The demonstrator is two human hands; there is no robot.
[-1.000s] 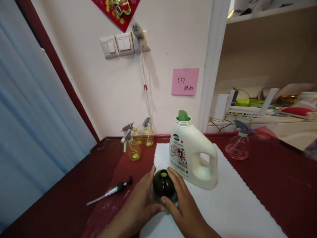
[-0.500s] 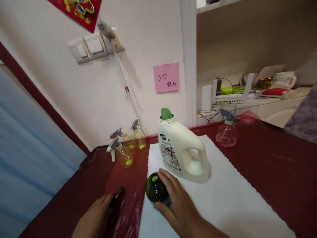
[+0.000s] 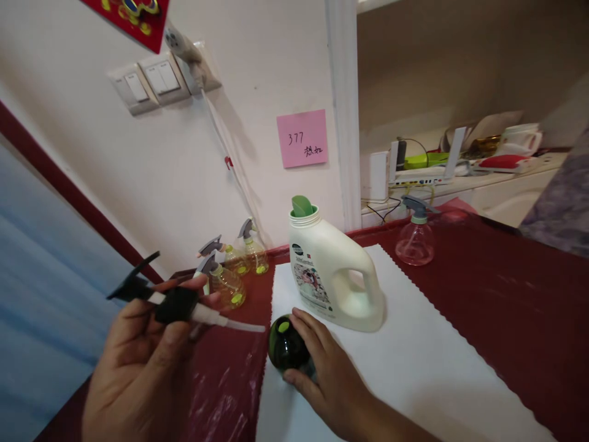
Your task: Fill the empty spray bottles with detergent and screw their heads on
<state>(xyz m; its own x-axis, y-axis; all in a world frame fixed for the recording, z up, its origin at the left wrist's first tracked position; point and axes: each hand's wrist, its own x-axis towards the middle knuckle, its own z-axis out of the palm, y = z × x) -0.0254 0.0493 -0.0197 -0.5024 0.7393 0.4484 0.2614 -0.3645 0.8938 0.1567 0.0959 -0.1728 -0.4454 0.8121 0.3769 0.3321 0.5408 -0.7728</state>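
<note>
My left hand (image 3: pixel 142 362) is closed on a black pump dispenser top (image 3: pixel 177 305), held in the air left of the bottle. Its pale dip tube points right, toward a dark green round bottle (image 3: pixel 288 353) with an uncapped mouth. Around the right side of that bottle my right hand (image 3: pixel 324 362) is wrapped, and the bottle stands upright on a white sheet (image 3: pixel 405 362). Just behind it is a large white detergent jug (image 3: pixel 334 276) with a handle, its cap off and a green spout showing in the neck.
Several clear yellowish spray bottles (image 3: pixel 230 285) stand at the back left, partly behind my left hand. A pink spray bottle (image 3: pixel 415 242) is at the back right on the dark red tabletop (image 3: pixel 506 294). A white router (image 3: pixel 421 177) sits on the shelf beyond.
My left hand has lifted the black pump top from the tabletop, bringing it up and closer to the camera. My right hand keeps its hold on the green bottle. The view has shifted slightly.
</note>
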